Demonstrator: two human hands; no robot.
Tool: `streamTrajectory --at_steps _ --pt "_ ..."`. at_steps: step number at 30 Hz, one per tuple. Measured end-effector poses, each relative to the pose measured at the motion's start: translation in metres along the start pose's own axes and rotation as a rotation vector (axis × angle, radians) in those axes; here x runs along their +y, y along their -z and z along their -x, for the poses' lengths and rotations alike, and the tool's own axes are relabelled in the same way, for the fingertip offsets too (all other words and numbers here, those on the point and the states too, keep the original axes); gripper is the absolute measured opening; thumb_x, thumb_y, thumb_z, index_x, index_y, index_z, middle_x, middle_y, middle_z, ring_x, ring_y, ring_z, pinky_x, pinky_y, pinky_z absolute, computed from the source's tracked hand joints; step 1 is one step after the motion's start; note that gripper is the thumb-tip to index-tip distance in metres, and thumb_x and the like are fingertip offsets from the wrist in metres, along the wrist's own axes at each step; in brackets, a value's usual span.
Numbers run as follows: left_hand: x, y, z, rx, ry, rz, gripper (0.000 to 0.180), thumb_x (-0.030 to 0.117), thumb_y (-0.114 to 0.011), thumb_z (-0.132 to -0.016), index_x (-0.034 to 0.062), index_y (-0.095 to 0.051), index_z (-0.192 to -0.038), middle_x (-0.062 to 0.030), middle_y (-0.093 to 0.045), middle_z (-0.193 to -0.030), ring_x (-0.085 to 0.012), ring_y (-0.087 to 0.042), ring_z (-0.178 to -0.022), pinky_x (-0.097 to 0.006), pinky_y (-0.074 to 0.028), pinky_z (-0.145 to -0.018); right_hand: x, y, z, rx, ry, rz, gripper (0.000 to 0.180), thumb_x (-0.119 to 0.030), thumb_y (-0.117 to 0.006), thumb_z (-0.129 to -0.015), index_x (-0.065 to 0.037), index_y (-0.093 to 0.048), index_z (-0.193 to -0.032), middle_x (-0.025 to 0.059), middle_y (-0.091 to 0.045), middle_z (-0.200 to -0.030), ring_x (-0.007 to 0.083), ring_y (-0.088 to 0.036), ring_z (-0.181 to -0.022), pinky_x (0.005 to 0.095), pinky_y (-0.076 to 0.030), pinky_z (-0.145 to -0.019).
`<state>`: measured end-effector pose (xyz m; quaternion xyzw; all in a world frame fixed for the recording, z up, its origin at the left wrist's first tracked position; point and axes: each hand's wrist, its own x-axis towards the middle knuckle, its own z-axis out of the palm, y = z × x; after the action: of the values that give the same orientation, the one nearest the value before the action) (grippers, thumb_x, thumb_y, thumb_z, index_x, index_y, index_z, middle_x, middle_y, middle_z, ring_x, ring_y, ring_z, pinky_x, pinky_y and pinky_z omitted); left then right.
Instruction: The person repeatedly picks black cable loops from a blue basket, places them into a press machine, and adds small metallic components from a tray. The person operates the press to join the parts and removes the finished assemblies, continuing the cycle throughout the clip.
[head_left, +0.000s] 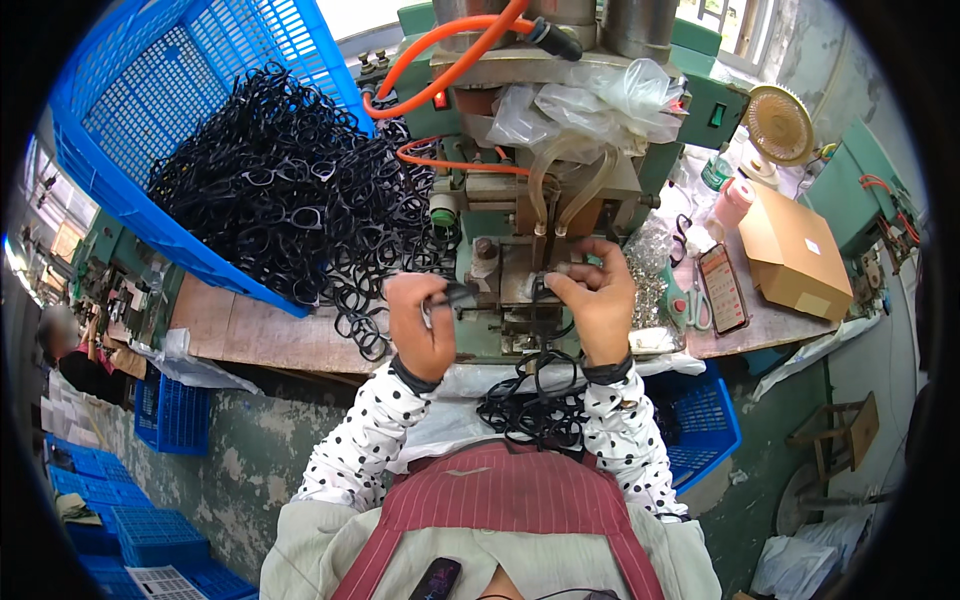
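My left hand (420, 325) is closed, its curled fingers on a black eyeglass frame (461, 294) partly hidden by them, just left of the machine's metal fixture (518, 275). On the fixture's right side my right hand (603, 300) pinches thumb and forefinger together at a dark piece of another eyeglass frame (543, 287). Two clear tubes (575, 205) come down to the fixture between the hands. Several black frames (535, 400) lie in a heap on my lap, below the table's edge.
A tilted blue crate (110, 170) spills a large pile of black frames (270, 180) onto the table at left. To the right are a bag of small metal parts (650, 285), scissors (699, 308), a phone (722, 288) and a cardboard box (795, 250). Another blue crate (708, 425) stands below.
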<state>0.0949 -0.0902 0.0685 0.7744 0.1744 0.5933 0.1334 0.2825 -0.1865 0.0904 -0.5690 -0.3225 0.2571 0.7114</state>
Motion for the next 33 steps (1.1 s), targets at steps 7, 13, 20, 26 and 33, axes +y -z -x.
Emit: streamTrajectory --at_steps 7,13,20,26,33 --pt "0.032 -0.016 -0.008 -0.177 -0.452 0.180 0.044 -0.003 -0.065 -0.068 0.0034 -0.061 -0.112 -0.0093 -0.063 -0.104 -0.0267 -0.062 -0.087 -0.045 -0.049 -0.081 0.003 -0.021 0.005 0.156 0.111 0.002 0.051 0.003 -0.072 -0.073 0.002 -0.049 -0.119 0.0110 -0.069 -0.079 0.0103 -0.062 -0.070 0.0235 -0.049 -0.065" --pt "0.026 -0.020 -0.023 -0.359 -0.512 0.216 0.031 -0.002 -0.063 -0.076 -0.0005 -0.062 -0.107 -0.0141 -0.065 -0.105 -0.0295 -0.065 -0.093 -0.041 -0.052 -0.082 0.005 -0.014 0.002 0.075 0.149 0.054 0.055 0.003 -0.073 -0.073 0.002 -0.048 -0.122 0.0095 -0.068 -0.075 0.0073 -0.057 -0.064 0.0220 -0.046 -0.060" --pt "0.030 -0.008 -0.047 -0.076 0.169 0.356 0.017 -0.001 -0.052 -0.093 -0.0009 -0.059 -0.108 -0.0135 -0.066 -0.103 -0.0228 -0.063 -0.094 -0.033 -0.049 -0.086 0.021 -0.020 0.003 0.127 0.191 -0.075 0.051 0.003 -0.071 -0.075 0.002 -0.048 -0.121 0.0087 -0.068 -0.080 0.0068 -0.056 -0.064 0.0216 -0.045 -0.060" --pt "0.032 -0.036 -0.003 -0.448 -0.473 0.315 0.041 -0.004 -0.065 -0.075 0.0005 -0.061 -0.116 -0.0149 -0.063 -0.115 -0.0304 -0.062 -0.106 -0.045 -0.050 -0.095 0.031 0.046 -0.027 0.319 0.431 0.642 0.042 -0.006 -0.073 -0.074 -0.007 -0.060 -0.114 0.0075 -0.069 -0.090 0.0254 -0.062 -0.081 0.0380 -0.048 -0.077" --pt "0.025 -0.042 -0.002 -0.489 -0.518 0.306 0.038 -0.002 -0.065 -0.076 -0.0002 -0.061 -0.114 -0.0148 -0.062 -0.117 -0.0302 -0.062 -0.106 -0.046 -0.051 -0.096 0.058 0.150 -0.026 0.223 0.049 0.943 0.028 -0.023 -0.075 -0.076 -0.007 -0.067 -0.098 0.0110 -0.070 -0.081 0.0306 -0.067 -0.077 0.0391 -0.051 -0.069"
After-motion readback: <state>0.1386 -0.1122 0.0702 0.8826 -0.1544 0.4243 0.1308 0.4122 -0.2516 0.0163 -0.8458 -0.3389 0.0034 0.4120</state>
